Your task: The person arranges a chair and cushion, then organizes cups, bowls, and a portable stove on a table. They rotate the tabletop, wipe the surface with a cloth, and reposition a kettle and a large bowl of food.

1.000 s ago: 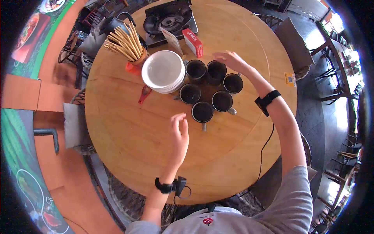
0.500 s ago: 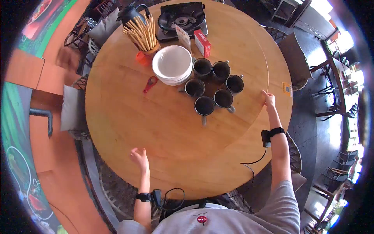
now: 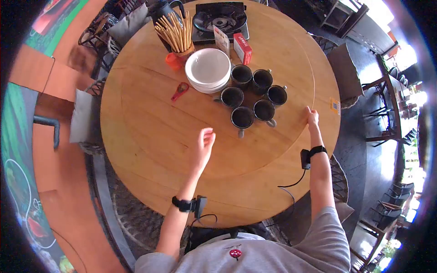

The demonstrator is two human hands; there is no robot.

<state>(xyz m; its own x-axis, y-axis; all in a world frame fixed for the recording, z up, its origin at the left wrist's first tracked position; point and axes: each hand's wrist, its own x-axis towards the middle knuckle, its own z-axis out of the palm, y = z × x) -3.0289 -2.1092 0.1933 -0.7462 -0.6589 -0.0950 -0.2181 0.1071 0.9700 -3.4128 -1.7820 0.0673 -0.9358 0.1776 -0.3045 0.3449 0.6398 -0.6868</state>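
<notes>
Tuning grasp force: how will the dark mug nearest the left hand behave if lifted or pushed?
The dark mug looks rigid and glossy-rimmed, so probably stiff, perhaps breakable. Its single side handle may make it tilt when lifted there. Standing close to neighbouring mugs, it would likely knock them if pushed away.

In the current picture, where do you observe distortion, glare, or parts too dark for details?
Head view: fisheye curving, with black corners; same head view: washed-out glare along the right edge, pale shine on the floor; head view again: insides of the mugs too dark for detail.
</notes>
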